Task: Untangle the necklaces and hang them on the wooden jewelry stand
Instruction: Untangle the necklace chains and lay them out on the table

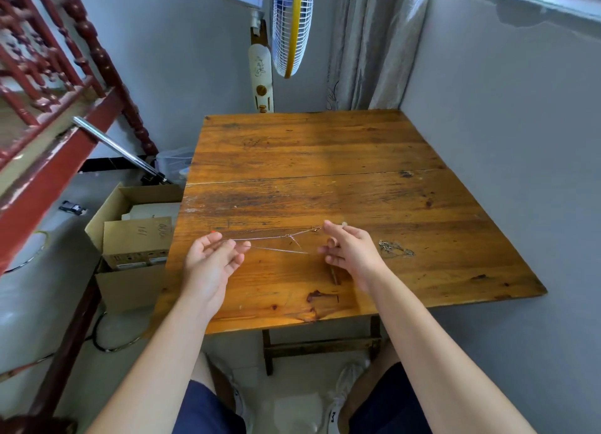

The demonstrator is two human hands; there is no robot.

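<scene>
i see my left hand (213, 258) and right hand (349, 249), each grip pinched on the chain (276, 237), stretching it taut above the surface (309, 147); pulling harder could tighten the knot (290, 236) or snap it.

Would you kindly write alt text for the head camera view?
Two bare hands, left hand and right hand, stretch a thin tangled chain between them above a wooden table. Another small chain heap lies on the table to the right.

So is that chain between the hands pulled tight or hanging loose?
Pulled tight. The chain runs in straight lines from the left hand to the right hand, above the table, with a small knot midway.
</scene>
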